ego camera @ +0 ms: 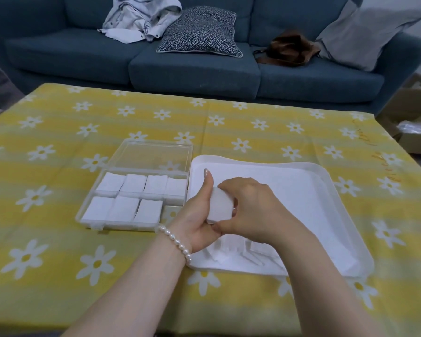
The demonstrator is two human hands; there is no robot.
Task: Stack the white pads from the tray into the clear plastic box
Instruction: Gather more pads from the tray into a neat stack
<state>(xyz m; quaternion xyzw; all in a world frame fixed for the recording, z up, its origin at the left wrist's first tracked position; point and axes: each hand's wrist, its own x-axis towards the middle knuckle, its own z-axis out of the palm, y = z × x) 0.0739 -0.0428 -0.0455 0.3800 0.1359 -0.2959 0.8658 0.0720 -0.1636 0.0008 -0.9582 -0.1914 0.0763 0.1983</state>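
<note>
Fingers of our left hand (199,215) and right hand (250,210) curl round a small stack of pads (220,206), held over the tray's (326,190) left edge. Seven sections of the box (134,200) already hold pads; the near-right one looks empty, so we judge the job nearly done. More pads (248,254) lie in the tray's near corner. Nothing blocks the short way left to the box; its lid (151,154) lies open behind.

Two bare forearms without sleeves. The left hand (199,215) wears a white pearl bracelet (176,240) at the wrist and pale glittery nail polish; the right hand (250,210) is unadorned
</note>
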